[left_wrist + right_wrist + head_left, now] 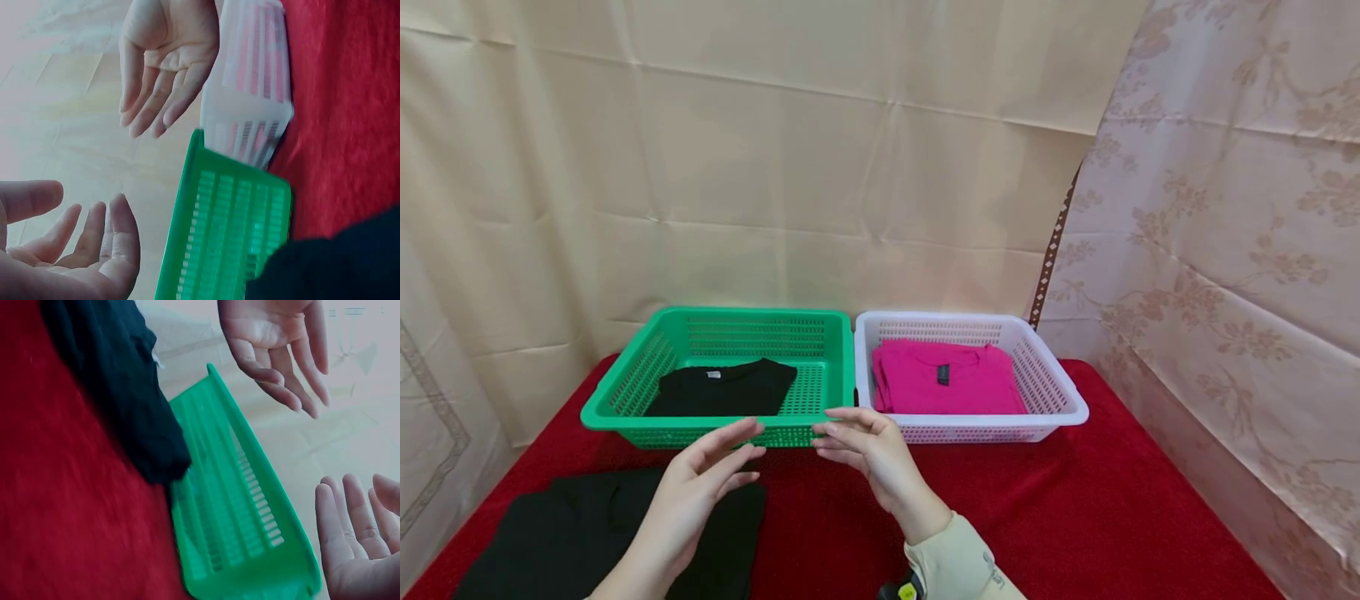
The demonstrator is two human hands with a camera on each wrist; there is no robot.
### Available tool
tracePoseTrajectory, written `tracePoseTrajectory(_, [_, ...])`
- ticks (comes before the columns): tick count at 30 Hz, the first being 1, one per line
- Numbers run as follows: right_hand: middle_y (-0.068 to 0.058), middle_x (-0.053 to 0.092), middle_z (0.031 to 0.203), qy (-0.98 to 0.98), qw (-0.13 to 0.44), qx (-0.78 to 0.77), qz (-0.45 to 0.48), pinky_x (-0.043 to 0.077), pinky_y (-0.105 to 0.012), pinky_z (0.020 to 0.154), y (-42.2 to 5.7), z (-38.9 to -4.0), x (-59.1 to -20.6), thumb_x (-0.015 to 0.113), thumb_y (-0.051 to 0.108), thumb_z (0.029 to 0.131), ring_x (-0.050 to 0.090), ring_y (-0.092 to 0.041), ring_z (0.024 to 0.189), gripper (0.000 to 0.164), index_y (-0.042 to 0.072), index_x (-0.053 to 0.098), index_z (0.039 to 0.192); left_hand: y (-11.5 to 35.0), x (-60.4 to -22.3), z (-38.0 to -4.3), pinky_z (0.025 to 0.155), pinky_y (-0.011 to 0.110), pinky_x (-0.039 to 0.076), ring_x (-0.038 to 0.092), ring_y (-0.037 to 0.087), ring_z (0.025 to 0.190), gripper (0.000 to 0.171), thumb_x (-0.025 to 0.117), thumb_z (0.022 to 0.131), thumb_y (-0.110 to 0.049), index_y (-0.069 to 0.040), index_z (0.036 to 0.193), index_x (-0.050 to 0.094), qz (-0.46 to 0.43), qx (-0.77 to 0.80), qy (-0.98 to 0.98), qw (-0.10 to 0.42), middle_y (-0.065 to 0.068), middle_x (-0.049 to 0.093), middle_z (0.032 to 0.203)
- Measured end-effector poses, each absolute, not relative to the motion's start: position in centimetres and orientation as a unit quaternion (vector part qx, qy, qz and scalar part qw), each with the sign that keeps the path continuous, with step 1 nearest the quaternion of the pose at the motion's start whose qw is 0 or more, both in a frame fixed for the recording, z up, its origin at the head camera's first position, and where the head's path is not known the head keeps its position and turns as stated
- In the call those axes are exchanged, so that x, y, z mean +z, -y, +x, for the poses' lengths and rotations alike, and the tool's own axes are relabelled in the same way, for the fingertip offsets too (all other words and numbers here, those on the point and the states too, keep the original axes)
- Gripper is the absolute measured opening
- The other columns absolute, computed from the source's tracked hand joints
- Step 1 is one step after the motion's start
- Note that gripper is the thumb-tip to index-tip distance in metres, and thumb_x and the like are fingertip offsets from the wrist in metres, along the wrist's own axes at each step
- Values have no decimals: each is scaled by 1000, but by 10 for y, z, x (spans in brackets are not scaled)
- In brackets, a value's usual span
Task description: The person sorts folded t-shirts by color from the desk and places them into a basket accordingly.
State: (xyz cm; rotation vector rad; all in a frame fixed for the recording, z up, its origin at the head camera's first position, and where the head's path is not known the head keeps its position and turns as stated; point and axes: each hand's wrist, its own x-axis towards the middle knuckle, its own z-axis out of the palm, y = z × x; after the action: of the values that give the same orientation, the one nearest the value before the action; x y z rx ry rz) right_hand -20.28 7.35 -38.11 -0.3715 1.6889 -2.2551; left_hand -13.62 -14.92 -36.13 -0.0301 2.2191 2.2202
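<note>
Black cloth (pixel 561 529) lies at lower left, partly behind our empty left hand (pixel 691 490), fingers apart; at lower centre hangs our right hand (pixel 874 457), equally empty. We seem between holds, and taking the cloth would call for lowering both hands to it.

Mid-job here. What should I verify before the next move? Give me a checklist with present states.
1. Left grip free: ok, holding nothing.
2. Right grip free: ok, holding nothing.
3. Loose black garment fully in view: not ok, head view cuts off its near edge.
4. Green basket has room: ok, bare floor shows beside its black clothing.
5. Pink clothing inside white basket: ok.
6. Number of pink pieces: cannot tell.
</note>
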Motion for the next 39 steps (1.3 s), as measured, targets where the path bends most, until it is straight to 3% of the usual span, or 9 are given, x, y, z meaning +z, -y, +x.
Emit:
tracePoseTrajectory(6, [-13, 74, 109, -575, 167, -791, -126, 58, -38, 90, -52, -196, -390, 63, 7, 95, 74, -14, 87, 36, -7, 60, 127, 177, -374, -130, 85, 25, 57, 67, 5, 104, 49, 56, 102, -28, -6, 144, 49, -32, 708, -705, -3, -21, 67, 116])
tracePoseTrajectory(12, [-14, 74, 109, -554, 189, -802, -116, 59, -38, 89, -36, -183, -398, 64, 8, 94, 74, -16, 87, 33, -5, 62, 125, 215, -385, -124, 86, 25, 57, 66, 1, 104, 45, 56, 101, -30, -15, 143, 52, -51, 699, -713, 13, -27, 64, 116])
tracePoseTrajectory(16, [-16, 74, 111, -547, 198, -805, -114, 59, -39, 88, -26, -175, -402, 64, 8, 94, 74, -17, 88, 35, -7, 61, 126, 244, -391, -120, 84, 22, 57, 64, -4, 102, 57, 54, 101, -36, -11, 151, 41, -75, 662, -746, 23, -32, 59, 116])
tracePoseTrajectory(19, [-18, 73, 112, -544, 198, -807, -113, 59, -39, 87, -20, -172, -406, 64, 8, 94, 74, -18, 88, 36, -8, 60, 127, 262, -392, -117, 85, 21, 57, 61, -11, 99, 69, 49, 102, -44, -6, 156, 28, -105, 602, -790, 36, -11, 57, 139])
tracePoseTrajectory(23, [-19, 73, 112, -542, 202, -809, -106, 59, -39, 86, -12, -168, -411, 64, 10, 94, 74, -18, 87, 36, -6, 60, 126, 279, -394, -114, 88, 27, 58, 59, -12, 99, 73, 43, 103, -48, -5, 157, 21, -133, 534, -833, 61, 22, 28, 160])
tracePoseTrajectory(27, [-20, 73, 111, -546, 212, -805, -96, 60, -38, 85, -8, -163, -418, 64, 10, 94, 74, -18, 86, 37, -7, 59, 127, 291, -398, -110, 89, 29, 58, 63, 1, 106, 73, 43, 104, -46, -1, 156, 21, -134, 501, -851, 79, 27, 29, 158])
tracePoseTrajectory(35, [-22, 72, 112, -565, 252, -781, -86, 60, -40, 83, -3, -162, -434, 64, 9, 93, 74, -20, 85, 32, -4, 63, 123, 308, -408, -109, 84, 30, 60, 67, 12, 105, 73, 44, 103, -45, 5, 153, 26, -158, 465, -869, 65, 31, 33, 154])
tracePoseTrajectory(39, [-22, 72, 112, -573, 267, -771, -81, 60, -42, 84, -3, -162, -441, 64, 9, 94, 74, -22, 85, 31, -2, 64, 122, 320, -416, -108, 80, 29, 60, 65, -1, 94, 72, 43, 104, -44, 7, 151, 27, -167, 465, -867, 61, 33, 35, 151])
